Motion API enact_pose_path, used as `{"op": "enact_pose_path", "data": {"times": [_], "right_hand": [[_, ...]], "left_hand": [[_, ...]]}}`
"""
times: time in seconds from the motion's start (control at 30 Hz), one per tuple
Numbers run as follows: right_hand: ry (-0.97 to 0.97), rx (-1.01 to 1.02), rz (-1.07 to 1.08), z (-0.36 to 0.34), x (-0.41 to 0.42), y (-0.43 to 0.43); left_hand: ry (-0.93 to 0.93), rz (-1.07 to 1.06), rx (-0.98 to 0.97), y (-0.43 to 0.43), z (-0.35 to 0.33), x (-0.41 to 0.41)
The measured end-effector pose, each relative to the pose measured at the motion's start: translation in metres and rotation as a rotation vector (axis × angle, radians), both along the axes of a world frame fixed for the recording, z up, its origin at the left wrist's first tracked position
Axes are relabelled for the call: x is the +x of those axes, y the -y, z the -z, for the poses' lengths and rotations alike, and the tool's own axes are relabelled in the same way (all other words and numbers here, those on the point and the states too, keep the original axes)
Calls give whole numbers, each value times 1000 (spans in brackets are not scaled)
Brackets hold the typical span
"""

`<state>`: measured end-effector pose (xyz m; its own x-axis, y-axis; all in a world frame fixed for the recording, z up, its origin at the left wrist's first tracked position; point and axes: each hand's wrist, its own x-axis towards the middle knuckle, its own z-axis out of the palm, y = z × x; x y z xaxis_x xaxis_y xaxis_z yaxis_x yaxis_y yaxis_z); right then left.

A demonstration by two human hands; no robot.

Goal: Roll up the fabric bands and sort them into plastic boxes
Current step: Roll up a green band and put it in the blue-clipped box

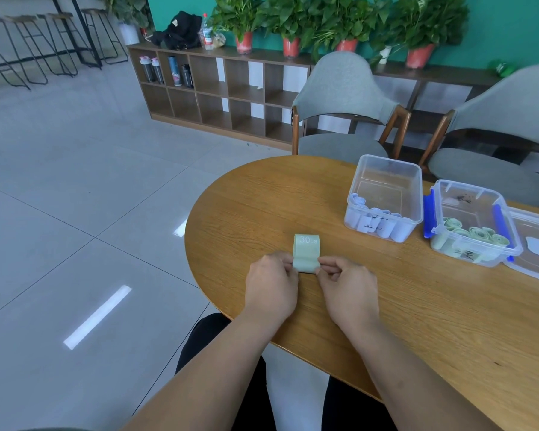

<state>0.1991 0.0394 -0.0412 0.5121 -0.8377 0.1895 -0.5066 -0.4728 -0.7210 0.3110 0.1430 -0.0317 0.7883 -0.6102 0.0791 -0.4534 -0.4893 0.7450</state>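
Here the left hand (271,286) and right hand (350,293) pinch the green band (306,250) on the table (417,306), fingers hiding its near end, perhaps rolled. Farther right stand a clear box (390,163) and a blue-clipped box (467,186).

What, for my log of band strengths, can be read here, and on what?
"30 LB": printed on the pale green fabric band.
Black handwriting on the clear plastic box of white rolls: too blurred to read.
Black marks on the blue-clipped clear plastic box of green rolls: too blurred.
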Motion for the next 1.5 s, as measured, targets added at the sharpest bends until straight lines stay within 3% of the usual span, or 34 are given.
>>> {"op": "enact_pose_path", "data": {"times": [0.47,0.9,1.2,1.5], "right_hand": [[-88,47,-43,-13,6,22],[-148,-44,-82,-11,9,15],[44,-12,-66,-8,3,8],[69,27,-106,-8,2,8]], "left_hand": [[27,-52,54,8,-5,3],[49,-71,35,11,-5,5],[-78,-68,-170,2,-5,0],[-93,-36,-167,-1,-4,4]]}}
